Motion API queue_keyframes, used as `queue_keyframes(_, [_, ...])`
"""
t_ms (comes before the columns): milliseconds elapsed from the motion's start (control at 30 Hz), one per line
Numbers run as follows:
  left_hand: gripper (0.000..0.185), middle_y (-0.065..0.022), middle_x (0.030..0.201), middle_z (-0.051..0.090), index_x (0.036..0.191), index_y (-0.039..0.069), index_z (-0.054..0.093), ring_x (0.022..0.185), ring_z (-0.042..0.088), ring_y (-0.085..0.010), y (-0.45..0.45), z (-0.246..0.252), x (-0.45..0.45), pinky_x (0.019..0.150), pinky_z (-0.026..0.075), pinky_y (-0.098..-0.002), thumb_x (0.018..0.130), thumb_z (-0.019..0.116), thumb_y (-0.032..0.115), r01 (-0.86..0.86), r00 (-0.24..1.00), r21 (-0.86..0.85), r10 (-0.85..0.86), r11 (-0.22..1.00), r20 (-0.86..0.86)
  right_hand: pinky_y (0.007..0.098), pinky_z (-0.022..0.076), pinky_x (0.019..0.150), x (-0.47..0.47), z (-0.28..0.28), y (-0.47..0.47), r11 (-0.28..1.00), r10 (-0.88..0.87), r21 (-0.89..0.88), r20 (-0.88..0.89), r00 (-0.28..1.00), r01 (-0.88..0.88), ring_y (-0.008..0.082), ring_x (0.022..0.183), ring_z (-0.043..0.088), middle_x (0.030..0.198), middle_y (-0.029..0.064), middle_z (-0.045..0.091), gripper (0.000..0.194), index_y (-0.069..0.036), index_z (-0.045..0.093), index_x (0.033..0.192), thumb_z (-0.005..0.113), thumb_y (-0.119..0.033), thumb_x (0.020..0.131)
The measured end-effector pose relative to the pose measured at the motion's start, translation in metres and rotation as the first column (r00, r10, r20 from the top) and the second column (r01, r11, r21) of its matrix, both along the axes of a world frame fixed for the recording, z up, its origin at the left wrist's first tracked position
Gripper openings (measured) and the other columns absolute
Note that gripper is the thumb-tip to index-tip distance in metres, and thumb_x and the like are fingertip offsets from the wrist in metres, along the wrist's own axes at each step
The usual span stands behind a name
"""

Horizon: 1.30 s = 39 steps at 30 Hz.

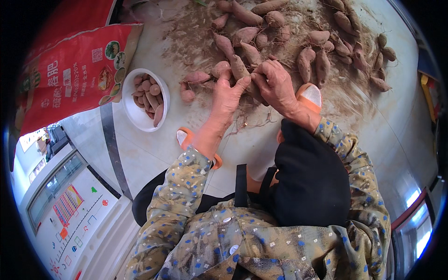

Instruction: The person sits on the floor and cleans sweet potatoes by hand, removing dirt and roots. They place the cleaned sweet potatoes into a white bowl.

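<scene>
My left hand (227,92) grips a sweet potato (239,68) between thumb and fingers, above the soil-covered floor. My right hand (274,82) is at the lower end of that sweet potato, its thumb and fingertips pinched together; whether they hold a root is too small to tell. Below my hands thin roots (257,120) trail over the tiles. Many reddish sweet potatoes, such as one (245,14) beyond my hands and another (322,68) to the right, lie on loose soil. On the left a white plastic bowl (166,87) holds several small sweet potatoes (154,90).
A large red woven sack (80,73) with writing lies beside the bowl. Orange slippers (309,96) are on my feet near the soil. A white board (84,210) with drawings stands at the lower left. Small sweet potatoes (380,84) lie at the far right.
</scene>
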State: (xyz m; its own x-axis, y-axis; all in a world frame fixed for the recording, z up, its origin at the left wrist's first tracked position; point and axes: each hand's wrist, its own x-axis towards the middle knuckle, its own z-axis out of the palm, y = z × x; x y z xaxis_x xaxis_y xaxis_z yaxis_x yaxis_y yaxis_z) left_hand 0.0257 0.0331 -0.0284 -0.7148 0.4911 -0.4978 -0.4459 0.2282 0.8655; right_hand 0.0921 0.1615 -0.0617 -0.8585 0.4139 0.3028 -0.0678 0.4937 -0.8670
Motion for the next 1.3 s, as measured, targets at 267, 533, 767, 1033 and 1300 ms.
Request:
queue_keyframes(267, [0.038,-0.0065,0.105,0.06,0.112,0.002,0.052,0.094,0.054,-0.014,0.008,-0.002,0.018,0.084,0.043,-0.0296,0.08,0.068,0.016,-0.175,0.983,-0.038,0.173,0.984,-0.055,0.0397,0.0417,0.063,0.005,-0.006,-0.012,0.993,-0.056,-0.096,0.068,0.996,0.062,0.0329,0.071,0.051,0.073,0.0142,0.051,0.011,-0.002,0.051,0.078,0.062,-0.005,0.075])
queue_keyframes(533, [0.035,-0.0138,0.095,0.061,0.104,0.001,0.053,0.086,0.058,-0.0237,0.016,-0.01,0.014,0.078,0.045,-0.0329,0.078,0.069,0.018,-0.226,0.846,-0.293,0.038,0.929,-0.532,0.0411,0.0414,0.065,0.004,-0.007,-0.016,0.981,-0.053,-0.181,0.131,0.99,0.076,0.0342,0.073,0.05,0.074,0.0154,0.052,0.011,-0.002,0.051,0.078,0.06,-0.008,0.078])
queue_keyframes(767, [0.046,-0.0096,0.116,0.055,0.12,0.003,0.043,0.104,0.051,-0.0183,0.006,-0.007,-0.034,0.09,0.039,-0.032,0.084,0.065,0.022,-0.169,0.972,0.123,0.186,0.978,-0.143,0.0284,0.0439,0.062,-0.001,-0.021,0.017,0.821,-0.234,-0.484,0.198,0.952,0.303,0.0146,0.066,0.053,0.07,0.0082,0.057,0.014,-0.001,0.06,0.083,0.061,-0.015,0.084])
queue_keyframes(1033, [0.052,-0.0105,0.123,0.051,0.126,0.006,0.039,0.111,0.048,-0.0215,-0.009,0.001,-0.029,0.093,0.038,-0.0382,0.085,0.063,0.025,-0.178,0.973,0.307,0.121,0.935,0.197,0.026,0.0468,0.068,0.022,-0.056,0.025,0.801,-0.222,-0.487,0.297,0.928,0.348,0.0124,0.074,0.058,0.083,0.0082,0.063,0.019,0.0,0.062,0.096,0.062,-0.015,0.084])
queue_keyframes(1300, [0.038,-0.0075,0.11,0.055,0.108,0.001,0.053,0.104,0.051,-0.0218,-0.119,-0.026,-0.088,0.096,0.039,-0.0393,0.085,0.061,0.03,-0.299,0.901,0.243,0.189,0.923,0.391,0.0343,0.0434,0.085,0.036,-0.063,0.056,0.903,-0.374,-0.139,0.211,0.903,0.406,0.0273,0.098,0.055,0.102,0.0112,0.06,0.02,-0.004,0.064,0.093,0.066,-0.011,0.075])
